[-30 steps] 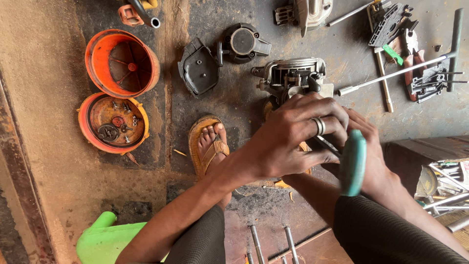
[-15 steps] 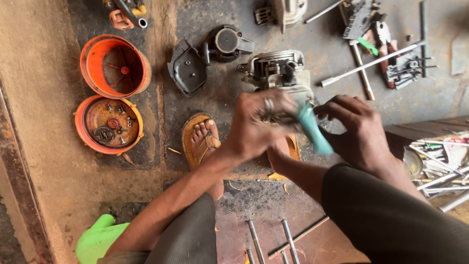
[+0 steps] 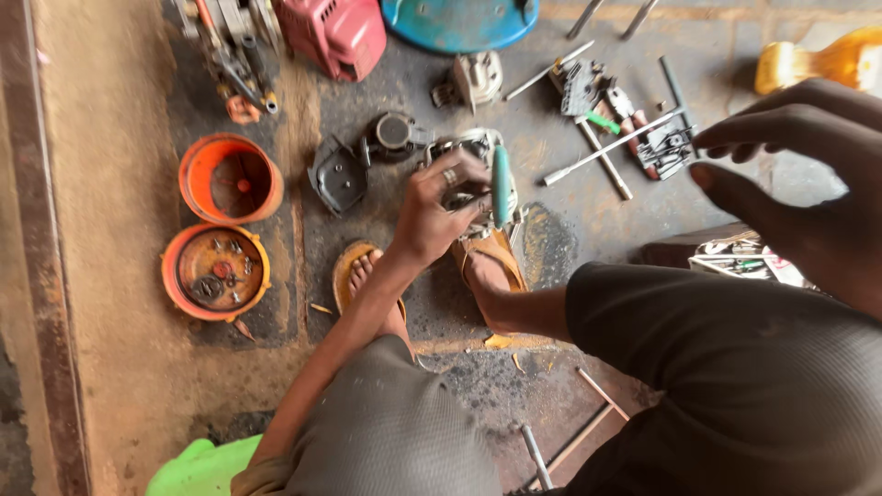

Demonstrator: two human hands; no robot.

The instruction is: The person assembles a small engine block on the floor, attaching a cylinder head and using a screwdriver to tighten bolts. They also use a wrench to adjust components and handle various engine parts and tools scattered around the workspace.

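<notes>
Teal-handled screwdriver (image 3: 502,186) is what the left hand (image 3: 432,216) is wrapped around, fingers curled shut on it with a ring showing, and the tool stands roughly upright over a small grey engine block (image 3: 469,152) sitting on the oily concrete floor (image 3: 570,239). That block is right in front of the person's two feet in tan sandals (image 3: 358,276), so basically pinned between the toes and the pile of parts. The right hand (image 3: 781,174) is up in the air close to the camera, fingers spread and loosely curved, holding nothing, well apart from the engine. Just left of the block there's a black cover plate (image 3: 337,176) and a round black part (image 3: 393,134) beside it. Further left sit two orange round housings (image 3: 230,179), one above the other, the lower one with small bits lying inside. Up top there's a red engine cover (image 3: 335,32) and a blue rounded thing (image 3: 459,20). Off to the right of the block, a long metal rod (image 3: 606,147) lies across a scatter of hand tools (image 3: 588,92), near each other on the floor. A bright green plastic item (image 3: 197,468) pokes in at the bottom left.
</notes>
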